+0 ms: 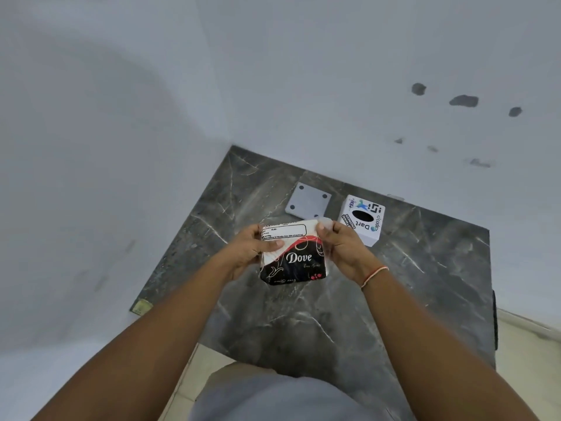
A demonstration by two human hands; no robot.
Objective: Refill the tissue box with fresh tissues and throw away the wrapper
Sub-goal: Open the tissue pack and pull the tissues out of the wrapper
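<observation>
Tissue pack (293, 256) gripped at both sides by left hand (252, 249) and right hand (344, 249), above slab (303, 323). Behind pack: box (362, 220), plate (308, 200) left of it.

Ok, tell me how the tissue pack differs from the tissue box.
The tissue pack is held above the marble counter by both hands; the tissue box stands on it. The pack is soft and black-red-white; the box is a rigid white cube with an oval opening. Both carry printing.
</observation>
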